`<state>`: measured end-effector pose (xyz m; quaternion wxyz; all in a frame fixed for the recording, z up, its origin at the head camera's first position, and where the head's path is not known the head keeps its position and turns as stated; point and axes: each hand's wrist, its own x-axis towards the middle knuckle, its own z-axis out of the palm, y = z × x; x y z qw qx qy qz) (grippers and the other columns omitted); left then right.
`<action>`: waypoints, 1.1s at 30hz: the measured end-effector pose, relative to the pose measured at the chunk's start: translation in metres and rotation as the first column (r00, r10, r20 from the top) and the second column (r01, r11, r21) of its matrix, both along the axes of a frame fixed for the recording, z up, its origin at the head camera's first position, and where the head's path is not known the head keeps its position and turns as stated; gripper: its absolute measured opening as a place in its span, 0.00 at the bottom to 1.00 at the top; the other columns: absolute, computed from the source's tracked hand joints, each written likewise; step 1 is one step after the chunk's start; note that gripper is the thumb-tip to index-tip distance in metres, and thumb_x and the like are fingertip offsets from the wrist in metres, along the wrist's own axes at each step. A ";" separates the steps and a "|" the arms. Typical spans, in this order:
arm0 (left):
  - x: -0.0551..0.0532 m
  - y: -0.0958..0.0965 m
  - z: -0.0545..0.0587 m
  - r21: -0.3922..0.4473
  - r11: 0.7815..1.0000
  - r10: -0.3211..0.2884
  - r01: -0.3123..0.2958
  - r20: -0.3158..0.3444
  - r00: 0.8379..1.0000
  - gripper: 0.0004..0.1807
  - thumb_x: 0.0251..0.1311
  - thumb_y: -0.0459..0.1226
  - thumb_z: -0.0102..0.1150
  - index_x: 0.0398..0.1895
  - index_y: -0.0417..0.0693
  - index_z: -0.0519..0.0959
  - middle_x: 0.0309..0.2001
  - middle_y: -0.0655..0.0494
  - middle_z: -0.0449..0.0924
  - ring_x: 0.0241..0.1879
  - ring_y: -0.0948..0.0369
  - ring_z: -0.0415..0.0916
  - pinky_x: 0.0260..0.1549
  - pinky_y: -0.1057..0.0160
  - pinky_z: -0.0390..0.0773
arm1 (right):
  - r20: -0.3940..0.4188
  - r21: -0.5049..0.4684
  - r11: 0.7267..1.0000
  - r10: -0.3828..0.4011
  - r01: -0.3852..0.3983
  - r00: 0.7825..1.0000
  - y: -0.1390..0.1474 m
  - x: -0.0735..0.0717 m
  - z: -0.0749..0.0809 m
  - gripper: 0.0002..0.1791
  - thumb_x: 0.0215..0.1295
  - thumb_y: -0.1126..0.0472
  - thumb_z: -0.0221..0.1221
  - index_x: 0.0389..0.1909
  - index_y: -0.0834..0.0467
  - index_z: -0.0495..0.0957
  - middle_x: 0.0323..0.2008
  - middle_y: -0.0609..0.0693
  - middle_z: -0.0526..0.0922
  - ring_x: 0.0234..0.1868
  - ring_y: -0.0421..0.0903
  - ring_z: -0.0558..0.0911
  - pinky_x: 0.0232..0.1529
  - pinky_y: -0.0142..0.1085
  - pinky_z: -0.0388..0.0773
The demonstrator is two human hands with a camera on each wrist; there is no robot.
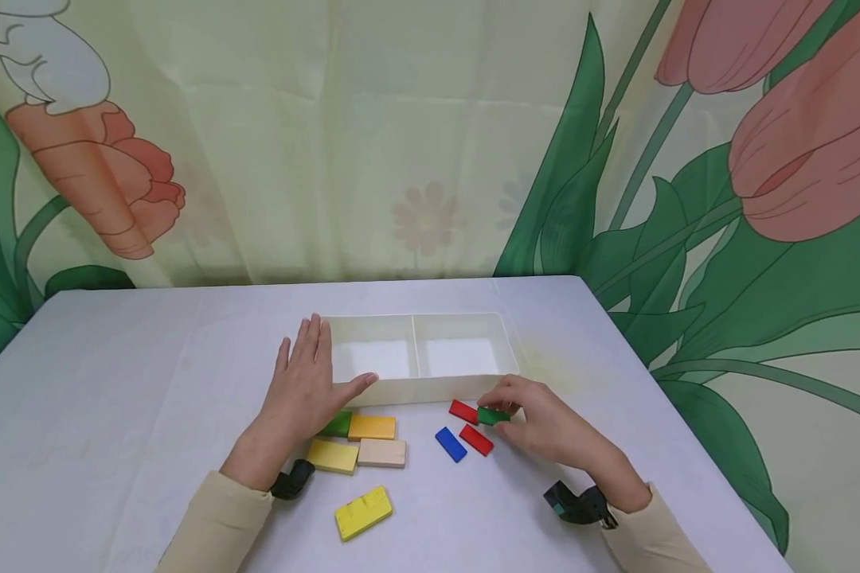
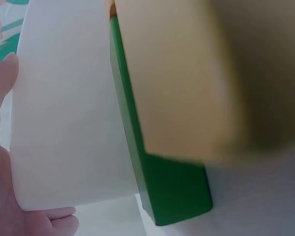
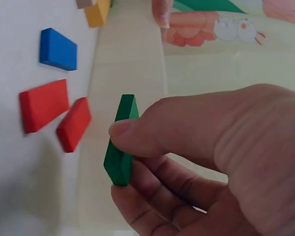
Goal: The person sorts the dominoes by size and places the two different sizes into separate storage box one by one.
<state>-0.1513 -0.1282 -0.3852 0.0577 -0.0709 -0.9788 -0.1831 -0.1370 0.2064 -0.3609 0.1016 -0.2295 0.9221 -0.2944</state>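
Observation:
My right hand pinches a small green block between thumb and fingers, just in front of the white box's right part. Beside it on the table lie two red blocks and a blue block. My left hand rests against the left end of the white two-compartment box, fingers extended and thumb over the front wall. Below that thumb is a larger green block, partly hidden in the head view. An orange block adjoins it.
Nearer the front are a yellow block, a pale wooden block and a bright yellow block. A patterned curtain hangs behind the white-covered table. Both wrists wear small black cameras.

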 end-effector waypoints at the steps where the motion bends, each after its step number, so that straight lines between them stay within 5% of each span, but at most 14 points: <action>1: 0.000 0.000 0.000 -0.003 1.000 0.000 0.000 0.000 1.000 0.61 0.60 0.68 0.52 0.76 0.29 0.43 0.78 0.33 0.39 0.78 0.39 0.38 0.75 0.36 0.41 | -0.010 -0.003 1.000 0.014 -0.014 1.000 0.000 -0.001 0.003 0.18 0.58 0.71 0.66 0.49 0.56 0.83 0.43 0.43 0.80 0.41 0.42 0.78 0.40 0.27 0.81; 17: -0.001 0.000 -0.003 -0.010 1.000 0.004 -0.004 -0.004 1.000 0.62 0.59 0.69 0.52 0.76 0.29 0.44 0.78 0.33 0.39 0.79 0.40 0.38 0.75 0.37 0.41 | -0.124 -0.049 0.997 0.060 -0.066 0.990 -0.012 -0.025 0.029 0.18 0.59 0.71 0.65 0.50 0.58 0.83 0.40 0.45 0.80 0.41 0.43 0.79 0.37 0.29 0.82; 33: -0.001 0.000 -0.004 -0.014 1.000 0.008 -0.008 -0.015 1.000 0.62 0.59 0.69 0.52 0.77 0.30 0.44 0.79 0.34 0.40 0.79 0.40 0.38 0.75 0.37 0.41 | -0.147 -0.062 0.995 0.073 -0.082 0.986 -0.024 -0.055 0.030 0.18 0.61 0.69 0.65 0.53 0.58 0.82 0.44 0.48 0.82 0.43 0.44 0.80 0.45 0.39 0.84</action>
